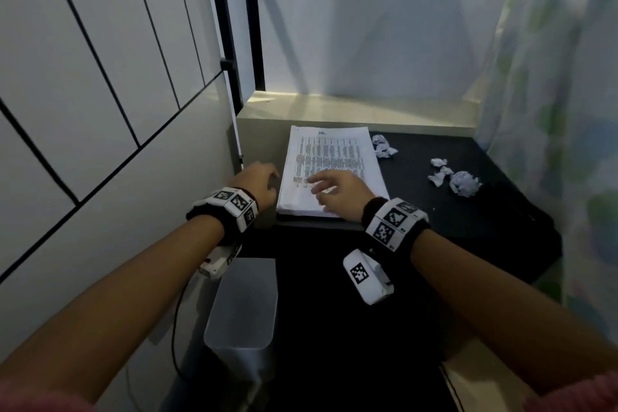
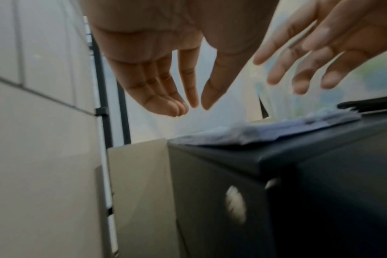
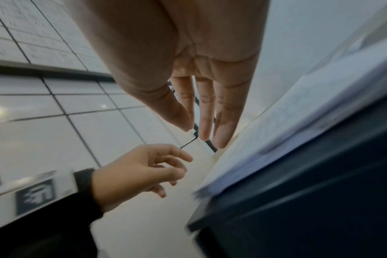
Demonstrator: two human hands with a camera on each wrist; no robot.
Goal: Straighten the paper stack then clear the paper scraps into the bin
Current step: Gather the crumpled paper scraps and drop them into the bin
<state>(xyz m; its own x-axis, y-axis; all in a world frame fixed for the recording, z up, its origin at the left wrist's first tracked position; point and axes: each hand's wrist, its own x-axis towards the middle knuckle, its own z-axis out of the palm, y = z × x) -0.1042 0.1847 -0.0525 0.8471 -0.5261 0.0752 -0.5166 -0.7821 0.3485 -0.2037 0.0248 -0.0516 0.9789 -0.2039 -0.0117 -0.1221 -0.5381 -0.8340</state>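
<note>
A stack of printed white paper [image 1: 334, 157] lies at the left end of a black table [image 1: 434, 217], its near edge level with the table's corner. My left hand [image 1: 259, 184] hovers just left of the stack, fingers loosely extended, holding nothing. My right hand [image 1: 337, 191] hovers over the stack's near part, fingers spread and straight, empty. In the left wrist view both my left hand [image 2: 188, 104] and my right hand [image 2: 298, 75] hang above the paper stack [image 2: 265, 129]. Crumpled paper scraps [image 1: 384, 145] [image 1: 463, 182] lie on the table to the right. A translucent grey bin [image 1: 242, 308] stands on the floor below the table's left end.
A white tiled wall [image 1: 83, 110] closes the left side. A beige ledge [image 1: 351, 110] runs behind the table, with a window frame [image 1: 234, 27] above. A patterned curtain [image 1: 561, 110] hangs at the right. A dark flat object [image 1: 515, 211] lies on the table's right part.
</note>
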